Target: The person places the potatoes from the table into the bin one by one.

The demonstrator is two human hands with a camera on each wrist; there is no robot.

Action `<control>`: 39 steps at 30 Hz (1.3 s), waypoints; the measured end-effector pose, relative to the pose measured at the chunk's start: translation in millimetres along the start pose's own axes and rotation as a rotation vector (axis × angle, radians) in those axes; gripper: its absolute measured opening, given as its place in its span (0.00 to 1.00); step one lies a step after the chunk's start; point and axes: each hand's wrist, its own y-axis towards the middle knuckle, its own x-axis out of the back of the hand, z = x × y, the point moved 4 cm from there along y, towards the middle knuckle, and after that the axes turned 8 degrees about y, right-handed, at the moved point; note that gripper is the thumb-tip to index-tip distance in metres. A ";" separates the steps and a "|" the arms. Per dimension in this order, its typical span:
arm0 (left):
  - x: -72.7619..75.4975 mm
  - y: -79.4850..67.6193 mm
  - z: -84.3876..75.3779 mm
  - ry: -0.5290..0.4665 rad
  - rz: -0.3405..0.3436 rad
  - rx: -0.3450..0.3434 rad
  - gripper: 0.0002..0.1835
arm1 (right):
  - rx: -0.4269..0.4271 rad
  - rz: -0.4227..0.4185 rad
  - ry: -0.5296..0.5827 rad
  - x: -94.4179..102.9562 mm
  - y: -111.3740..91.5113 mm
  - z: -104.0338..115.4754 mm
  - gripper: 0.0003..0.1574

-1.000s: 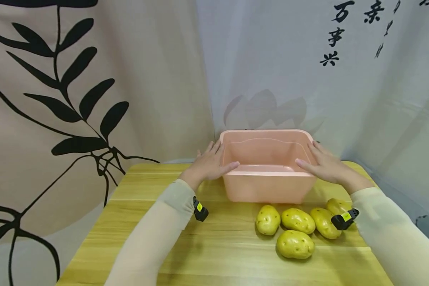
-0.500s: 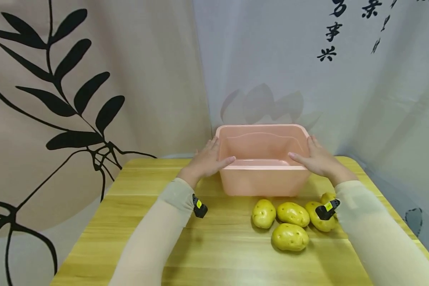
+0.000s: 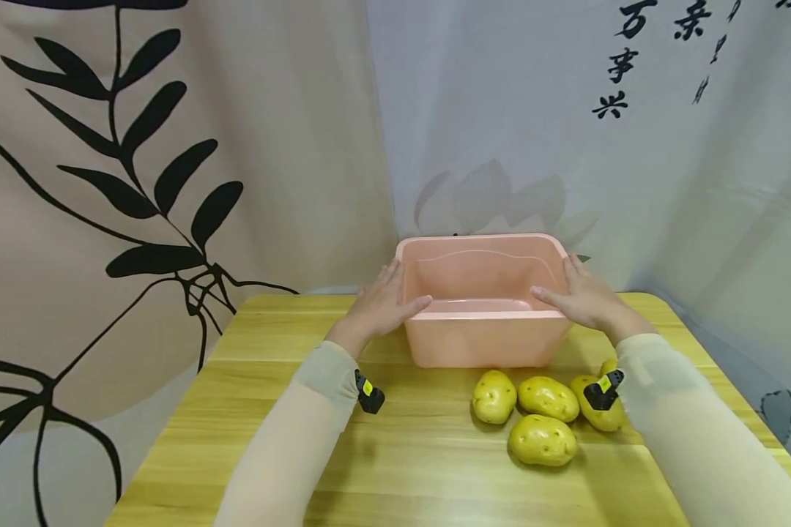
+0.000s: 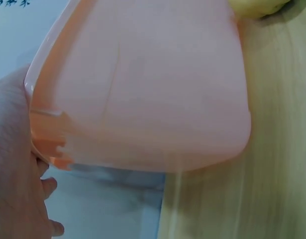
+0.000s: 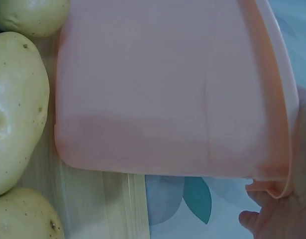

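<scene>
A pink rectangular plastic basin (image 3: 488,342) stands at the back of the wooden table, its opening facing up and toward me. My left hand (image 3: 379,309) grips its left rim, the thumb lying over the front corner. On the opposite side my right hand (image 3: 592,301) grips the right rim, thumb likewise over the edge. Fingertips of the right hand (image 5: 279,219) curl below the rim in the right wrist view. The left wrist view has the left hand (image 4: 16,164) at the rim, fingertips below it. The visible inside of the basin (image 3: 484,278) holds nothing.
Several yellow potatoes (image 3: 543,440) lie on the table (image 3: 395,468) just in front of the basin, toward the right. My right sleeve and its wrist camera (image 3: 604,389) partly cover the rightmost ones. A printed curtain (image 3: 290,146) hangs right behind the table.
The basin has shifted slightly left relative to the potatoes. My right hand and forearm have come left with it, and the wrist camera now covers more of the right potatoes.
</scene>
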 end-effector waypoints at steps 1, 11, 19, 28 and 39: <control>0.2 -1.3 1.2 -0.007 -0.002 0.003 0.59 | 0.003 -0.003 -0.002 -0.3 0.6 1.2 0.68; 3.4 -13.3 10.0 0.012 -0.031 0.012 0.57 | 0.024 -0.013 -0.033 -7.4 4.7 12.1 0.67; 6.4 -21.1 20.2 0.004 -0.041 0.041 0.57 | 0.033 -0.021 -0.059 -12.0 4.9 23.7 0.67; 12.0 -31.9 37.7 -0.006 -0.052 0.028 0.54 | 0.015 -0.025 -0.047 -25.2 5.0 40.8 0.70; 17.4 -42.9 57.9 -0.023 -0.046 0.033 0.52 | 0.033 -0.046 -0.091 -38.1 4.5 59.9 0.67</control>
